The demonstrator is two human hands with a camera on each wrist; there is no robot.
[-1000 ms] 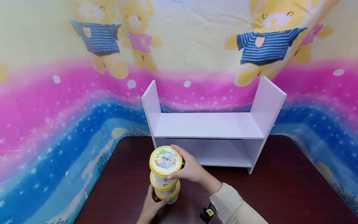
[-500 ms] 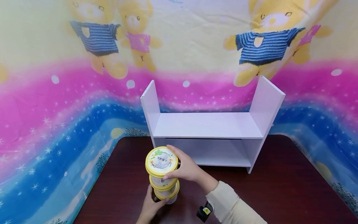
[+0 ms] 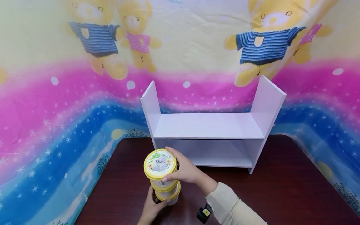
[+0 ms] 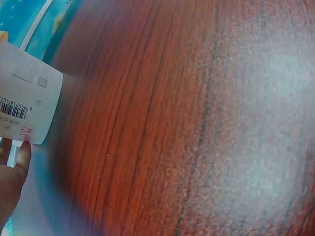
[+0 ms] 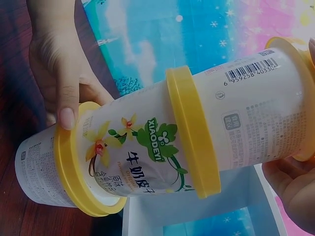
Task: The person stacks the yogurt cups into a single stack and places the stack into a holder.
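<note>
Three white paper tubs with yellow lids stand stacked near the front of the dark wood table. My right hand (image 3: 184, 170) grips the top tub (image 3: 159, 164), thumb on the near side and fingers around the far side. That tub sits a little left of the middle tub (image 5: 140, 140), which shows yellow flowers and a green leaf logo. My left hand (image 3: 152, 207) holds the stack low down, its thumb on the lid edge of the bottom tub (image 5: 44, 169). A barcoded tub (image 4: 29, 93) shows at the left wrist view's edge, above the left fingers.
A white two-tier shelf (image 3: 208, 125) with tall side panels stands behind the tubs on the table (image 3: 281, 193). A printed cloth (image 3: 191, 56) with bears hangs behind it. A small black device (image 3: 203, 214) is worn at the right wrist.
My right hand and the top tub have shifted left and slightly toward me, off-centre over the middle tub. The left hand and the bottom tub have stayed nearly still.
</note>
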